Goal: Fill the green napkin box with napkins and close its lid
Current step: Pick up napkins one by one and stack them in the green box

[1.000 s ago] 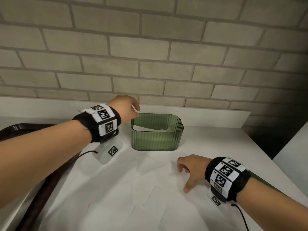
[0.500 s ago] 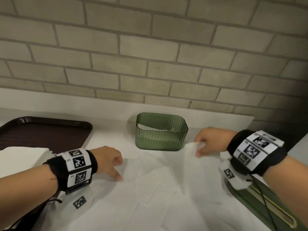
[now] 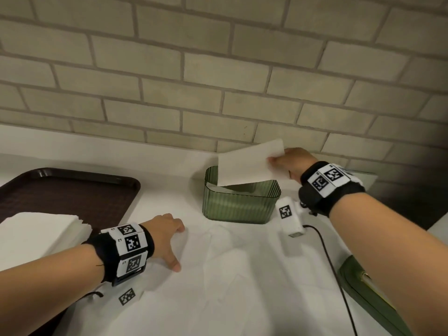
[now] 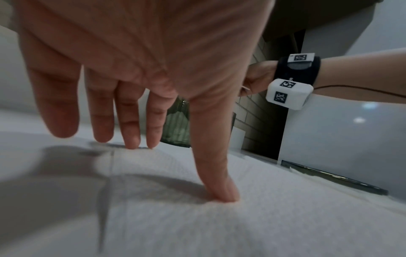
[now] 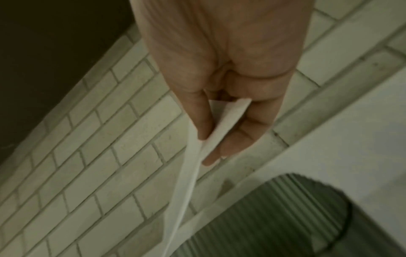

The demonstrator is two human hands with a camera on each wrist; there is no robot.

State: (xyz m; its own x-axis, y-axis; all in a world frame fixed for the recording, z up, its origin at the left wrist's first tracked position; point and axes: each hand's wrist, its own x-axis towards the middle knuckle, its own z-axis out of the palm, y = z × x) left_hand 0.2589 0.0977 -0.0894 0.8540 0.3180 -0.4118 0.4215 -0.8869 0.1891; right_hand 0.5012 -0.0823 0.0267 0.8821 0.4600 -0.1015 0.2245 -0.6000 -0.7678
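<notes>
Your right hand is pinching a white napkin between thumb and fingers, holding it tilted just above the open green napkin box, with the napkin's lower edge dipping inside the rim at the box's back left. The box is standing upright on the white counter, near the brick wall, and more white napkins are showing inside it. Your left hand is spreading its straight fingers and pressing the fingertips on the loose napkins lying flat in front of the box, gripping nothing. The green lid is lying on the counter to the right of the box and nearer you, well apart from it. A stack of napkins is sitting on a dark brown tray to the left of the box.
</notes>
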